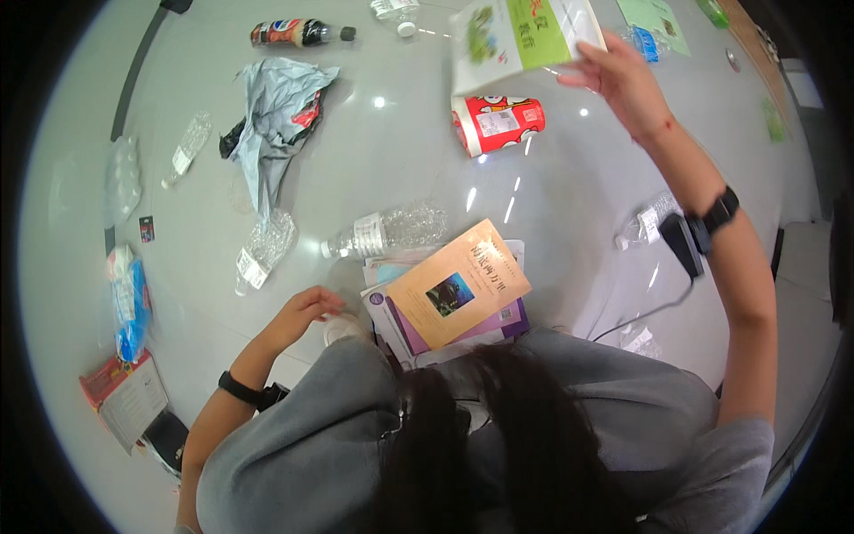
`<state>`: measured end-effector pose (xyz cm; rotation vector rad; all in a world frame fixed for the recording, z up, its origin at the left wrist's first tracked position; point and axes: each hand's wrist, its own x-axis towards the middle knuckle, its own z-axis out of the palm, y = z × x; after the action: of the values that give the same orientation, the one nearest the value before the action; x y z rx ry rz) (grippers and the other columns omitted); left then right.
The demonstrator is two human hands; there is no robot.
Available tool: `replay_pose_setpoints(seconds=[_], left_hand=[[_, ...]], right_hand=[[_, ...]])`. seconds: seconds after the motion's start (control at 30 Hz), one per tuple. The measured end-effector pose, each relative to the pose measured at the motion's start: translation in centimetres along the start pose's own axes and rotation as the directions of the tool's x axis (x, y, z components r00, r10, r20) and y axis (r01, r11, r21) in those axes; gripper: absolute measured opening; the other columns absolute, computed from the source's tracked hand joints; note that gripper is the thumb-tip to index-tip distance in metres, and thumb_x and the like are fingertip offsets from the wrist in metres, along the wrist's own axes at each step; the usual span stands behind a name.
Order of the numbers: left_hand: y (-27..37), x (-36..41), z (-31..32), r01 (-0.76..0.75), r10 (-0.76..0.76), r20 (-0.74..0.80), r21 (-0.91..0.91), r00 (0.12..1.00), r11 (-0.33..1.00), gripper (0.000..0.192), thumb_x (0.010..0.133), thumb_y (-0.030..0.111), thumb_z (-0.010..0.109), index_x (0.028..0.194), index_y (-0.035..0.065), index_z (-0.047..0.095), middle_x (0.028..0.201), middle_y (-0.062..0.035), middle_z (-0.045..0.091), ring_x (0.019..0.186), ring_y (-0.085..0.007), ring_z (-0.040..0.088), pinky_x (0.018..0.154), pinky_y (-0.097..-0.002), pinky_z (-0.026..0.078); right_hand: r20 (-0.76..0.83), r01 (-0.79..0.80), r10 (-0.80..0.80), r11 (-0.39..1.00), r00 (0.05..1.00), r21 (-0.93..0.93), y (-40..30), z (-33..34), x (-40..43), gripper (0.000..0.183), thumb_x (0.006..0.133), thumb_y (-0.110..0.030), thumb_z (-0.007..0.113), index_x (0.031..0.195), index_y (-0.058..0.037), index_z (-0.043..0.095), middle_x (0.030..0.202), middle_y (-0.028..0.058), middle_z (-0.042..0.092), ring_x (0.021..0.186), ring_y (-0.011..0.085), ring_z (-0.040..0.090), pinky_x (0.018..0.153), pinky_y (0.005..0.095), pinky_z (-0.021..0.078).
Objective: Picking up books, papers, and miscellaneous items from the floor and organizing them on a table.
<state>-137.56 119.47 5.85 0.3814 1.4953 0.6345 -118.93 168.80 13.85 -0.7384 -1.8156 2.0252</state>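
My right hand point(617, 83) grips the lower right corner of a white and green paperback book point(510, 47), held above the floor near the top of the view. Just below that book, a red paper cup point(507, 127) lies on its side. My left hand point(310, 310) hovers beside my left knee with nothing in it, fingers loosely apart. Between my legs is a stack of books; an orange-tan book point(460, 284) lies tilted on top, over a purple and white one point(400, 334). A clear plastic bottle point(393, 230) lies just beyond the stack.
A Pepsi bottle point(300, 32) and a crumpled grey plastic bag point(277, 113) lie on the glossy floor. Several clear bottles are scattered around, one point(267, 253) near my left hand. A blue and white package point(130, 304) lies far left. A cable point(644, 314) hangs from my right wrist device.
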Motion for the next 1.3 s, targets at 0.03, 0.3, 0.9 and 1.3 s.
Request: replay_pose_setpoints(seconds=[0.03, 0.3, 0.9, 1.3], left_hand=[[1.9, 0.2, 1.2, 0.006, 0.000, 0.032, -0.177, 0.999, 0.984, 0.033, 0.088, 0.019, 0.049, 0.118, 0.0078, 0.047, 0.117, -0.0097, 0.055, 0.104, -0.0191, 0.054, 0.088, -0.0323, 0.041], [4.0, 1.6, 4.8, -0.005, 0.219, 0.334, -0.539, 0.917, 0.842, 0.063, 0.086, 0.029, 0.059, 0.137, 0.0122, 0.028, 0.135, -0.0081, 0.040, 0.119, -0.0217, 0.045, 0.097, -0.0380, 0.037], [-2.4, 3.8, 5.9, 0.189, -0.098, 0.270, -0.334, 0.958, 0.923, 0.037, 0.076, 0.010, 0.067, 0.109, -0.0015, 0.055, 0.099, -0.0100, 0.062, 0.091, -0.0172, 0.059, 0.082, -0.0286, 0.047], [-0.8, 4.5, 6.1, 0.379, -0.318, 0.216, -0.657, 0.923, 0.652, 0.032, 0.080, 0.026, 0.062, 0.104, 0.0056, 0.058, 0.103, -0.0081, 0.059, 0.099, -0.0195, 0.053, 0.089, -0.0312, 0.040]], right_hand=[[-0.001, 0.003, -0.003, 1.000, 1.000, -0.002, 0.0, 0.7, -2.0, 0.033, 0.091, -0.016, 0.049, 0.117, 0.0024, 0.048, 0.105, 0.0131, 0.061, 0.087, 0.0203, 0.064, 0.081, 0.0324, 0.0531], [0.462, -0.823, 0.693, 0.540, 0.553, 0.176, 9.8, 6.5, -18.7, 0.031, 0.093, -0.010, 0.044, 0.122, -0.0015, 0.044, 0.110, 0.0174, 0.060, 0.095, 0.0257, 0.063, 0.082, 0.0358, 0.0527], [0.335, -0.665, 0.914, 0.399, 0.230, -0.632, 18.5, 5.0, -15.4, 0.075, 0.067, -0.061, 0.067, 0.105, 0.0032, 0.061, 0.089, 0.0145, 0.065, 0.077, 0.0211, 0.065, 0.065, 0.0310, 0.0541], [0.197, -0.659, 0.784, 0.606, 0.588, -0.446, 14.2, 7.2, -17.9, 0.047, 0.064, -0.029, 0.081, 0.089, 0.0053, 0.060, 0.069, 0.0087, 0.061, 0.051, 0.0115, 0.056, 0.045, 0.0245, 0.0486]])
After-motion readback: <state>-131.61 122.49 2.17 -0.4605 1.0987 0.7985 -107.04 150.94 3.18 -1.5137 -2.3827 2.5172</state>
